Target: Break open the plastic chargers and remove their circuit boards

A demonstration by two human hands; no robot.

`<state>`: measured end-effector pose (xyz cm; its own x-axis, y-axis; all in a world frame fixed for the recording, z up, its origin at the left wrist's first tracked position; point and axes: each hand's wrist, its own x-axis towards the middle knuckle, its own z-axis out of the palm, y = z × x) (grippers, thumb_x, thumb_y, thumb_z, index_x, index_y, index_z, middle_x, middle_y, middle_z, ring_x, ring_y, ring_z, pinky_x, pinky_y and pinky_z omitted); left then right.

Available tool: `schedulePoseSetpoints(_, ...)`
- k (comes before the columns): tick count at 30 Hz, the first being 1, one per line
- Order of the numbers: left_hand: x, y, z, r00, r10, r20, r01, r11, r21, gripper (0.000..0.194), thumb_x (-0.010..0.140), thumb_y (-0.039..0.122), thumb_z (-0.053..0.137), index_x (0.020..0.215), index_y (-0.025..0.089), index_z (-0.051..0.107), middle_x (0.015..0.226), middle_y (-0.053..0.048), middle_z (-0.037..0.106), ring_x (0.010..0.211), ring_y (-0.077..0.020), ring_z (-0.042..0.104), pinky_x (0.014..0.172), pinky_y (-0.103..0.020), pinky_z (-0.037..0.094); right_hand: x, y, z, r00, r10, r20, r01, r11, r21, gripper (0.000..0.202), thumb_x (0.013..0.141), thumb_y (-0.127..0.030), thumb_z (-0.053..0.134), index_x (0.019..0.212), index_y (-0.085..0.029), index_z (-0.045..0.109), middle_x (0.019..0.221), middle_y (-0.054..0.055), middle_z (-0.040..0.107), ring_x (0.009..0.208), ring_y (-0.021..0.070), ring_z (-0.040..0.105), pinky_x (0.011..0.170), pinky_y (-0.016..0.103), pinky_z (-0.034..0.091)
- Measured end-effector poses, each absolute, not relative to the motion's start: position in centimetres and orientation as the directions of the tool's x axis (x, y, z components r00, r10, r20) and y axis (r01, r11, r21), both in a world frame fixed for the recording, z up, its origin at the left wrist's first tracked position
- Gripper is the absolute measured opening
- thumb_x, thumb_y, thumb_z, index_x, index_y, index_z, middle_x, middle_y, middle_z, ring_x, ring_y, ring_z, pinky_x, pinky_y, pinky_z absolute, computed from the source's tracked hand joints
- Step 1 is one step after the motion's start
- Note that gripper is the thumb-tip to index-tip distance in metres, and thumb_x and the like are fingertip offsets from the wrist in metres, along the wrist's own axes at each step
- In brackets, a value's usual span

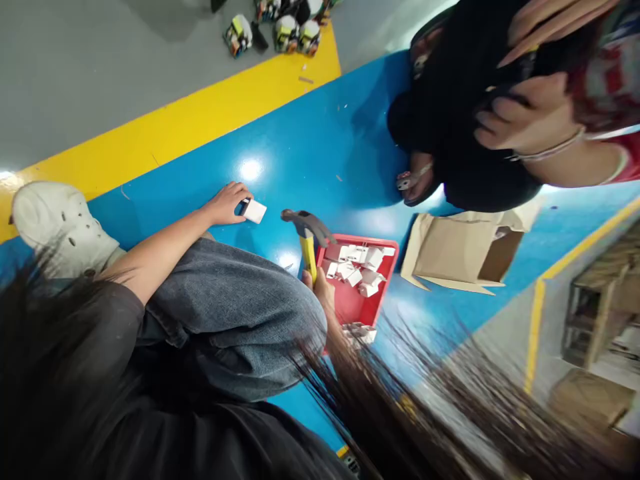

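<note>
My left hand (229,204) is closed on a small white box-shaped part (255,211) at the blue floor, fingers on its left side. In my right hand (321,291) is a claw hammer (307,248) with a yellow handle, its dark metal head raised toward the white part but apart from it. Just beyond the right hand lies a red tray (357,308) holding several similar white parts (369,257). My right forearm is partly hidden by strands of dark hair.
Another person's hands (537,110) show at the upper right, above their dark clothing. An opened cardboard box (447,250) lies right of the tray. Several small colourful assemblies (287,35) sit by the yellow floor stripe (200,107). My white clog (63,227) is at left.
</note>
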<state>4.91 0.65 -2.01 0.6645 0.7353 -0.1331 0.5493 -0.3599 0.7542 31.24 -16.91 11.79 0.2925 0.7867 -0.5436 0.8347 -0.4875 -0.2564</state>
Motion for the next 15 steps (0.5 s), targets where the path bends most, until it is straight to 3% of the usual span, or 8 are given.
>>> schedulePoseSetpoints(3, 4.8, 0.7, -2.2, 0.662, 0.733, -0.156, 0.562, -0.347, 0.751, 0.054, 0.072, 0.029, 0.067, 0.123, 0.015, 0.055, 0.127, -0.016, 0.052, 0.115, -0.0326, 0.045, 0.099, -0.045, 0.038, 30.5, -16.8, 11.7, 0.240, 0.779, -0.580, 0.810, -0.490, -0.322, 0.030, 0.091, -0.052, 0.040, 0.080, -0.024, 0.041, 0.061, 0.000, 0.051, 0.056, 0.0147, 0.050, 0.054, 0.025, 0.032)
schedulePoseSetpoints(7, 4.5, 0.9, -2.3, 0.670, 0.731, -0.129, 0.553, -0.376, 0.744, 0.053, 0.073, 0.030, 0.066, 0.123, 0.014, 0.054, 0.127, -0.016, 0.054, 0.117, -0.0327, 0.046, 0.102, -0.046, 0.036, 29.4, -16.2, 10.8, 0.258, 0.824, -0.504, 0.798, -0.476, -0.369, 0.028, 0.096, -0.048, 0.041, 0.084, -0.023, 0.044, 0.059, -0.003, 0.050, 0.052, 0.0115, 0.047, 0.052, 0.022, 0.030)
schedulePoseSetpoints(15, 4.1, 2.0, 1.1, 0.701, 0.697, -0.149, 0.605, -0.471, 0.642, 0.058, 0.088, 0.052, 0.049, 0.132, 0.015, 0.042, 0.131, -0.015, 0.053, 0.126, -0.0312, 0.047, 0.107, -0.043, 0.037, 28.5, -15.8, 9.4, 0.182, 0.866, -0.467, 0.893, -0.345, -0.291, 0.028, 0.101, -0.043, 0.046, 0.101, -0.017, 0.056, 0.064, -0.004, 0.056, 0.056, 0.0094, 0.053, 0.053, 0.018, 0.024)
